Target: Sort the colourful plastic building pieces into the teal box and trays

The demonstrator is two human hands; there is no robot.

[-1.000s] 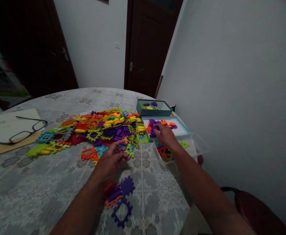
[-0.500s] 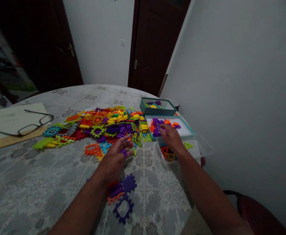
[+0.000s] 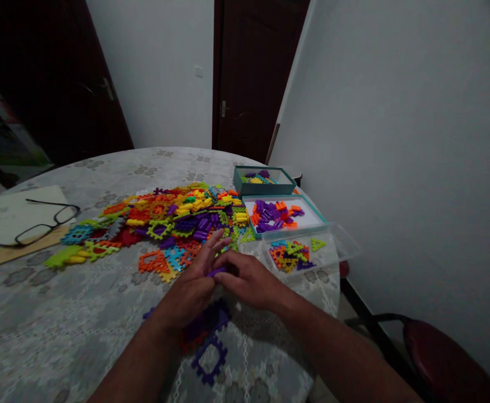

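Note:
My left hand (image 3: 196, 280) is half curled, its upper fingers stretched out, with a small purple plastic building piece (image 3: 217, 272) held near the thumb. Against it, my right hand (image 3: 248, 278) pinches at the same purple piece with thumb and forefinger. Whether a second piece is between the fingers is hidden. Below the hands, a purple interlocking frame tile (image 3: 209, 360) with notched edges lies on the table, joined to purple and orange tiles partly covered by my left arm. Beyond my hands spreads a heap of colourful interlocking pieces (image 3: 173, 210).
On the right are a shallow tray (image 3: 312, 210) of purple and orange pieces, a clear plastic box (image 3: 332, 254) of mixed pieces and a dark green box (image 3: 265, 187). Glasses (image 3: 51, 226) lie at left on paper. A red chair (image 3: 442, 358) stands at lower right.
My right hand has come from the shallow tray down and left to my left hand, and its fingers now meet the purple piece there. The view has shifted slightly.

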